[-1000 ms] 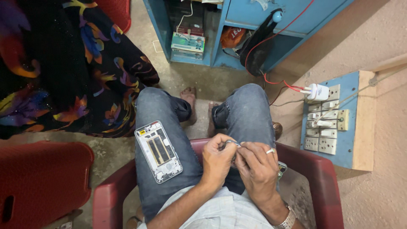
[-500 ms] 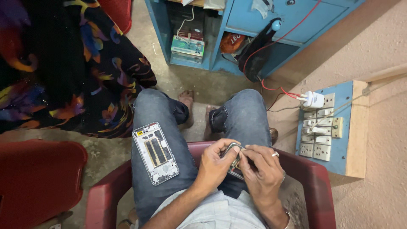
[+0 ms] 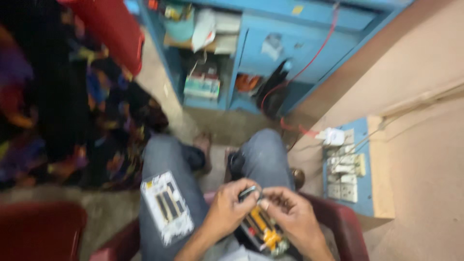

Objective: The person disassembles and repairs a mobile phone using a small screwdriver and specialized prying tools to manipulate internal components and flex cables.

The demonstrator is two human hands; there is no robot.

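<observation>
Blurred view down over 2 jeans-clad knees on a dark red plastic chair (image 3: 338, 220). Left hand (image 3: 227, 210) curled, fingertips pinched on a small dark part with a pale glint (image 3: 247, 192) at the upper end of an opened phone body (image 3: 263, 232). Right hand (image 3: 295, 217) curled too, thumb and forefinger meeting the left fingertips at that same small part; exact grip lost in the blur. Phone body resting in the lap between both hands, tilted, showing black inner surface with yellow and orange patches. On the left thigh, well apart from the hands, a white phone frame (image 3: 166, 207) lying flat with 2 dark slots along its middle. Bare feet on the concrete floor (image 3: 227, 128) just beyond the knees. Ahead, a blue cabinet (image 3: 290, 43) with open shelves holding a stack of boxes, cloth and dark cables, a red wire (image 3: 314, 58) running down across its front. To the right, a blue switchboard (image 3: 345, 169) on a wooden backing against the pinkish wall, a white plug (image 3: 332, 137) at its top. To the left, black fabric with bright floral print (image 3: 72, 121), and another dark red chair (image 3: 41, 232) at the lower left corner.
</observation>
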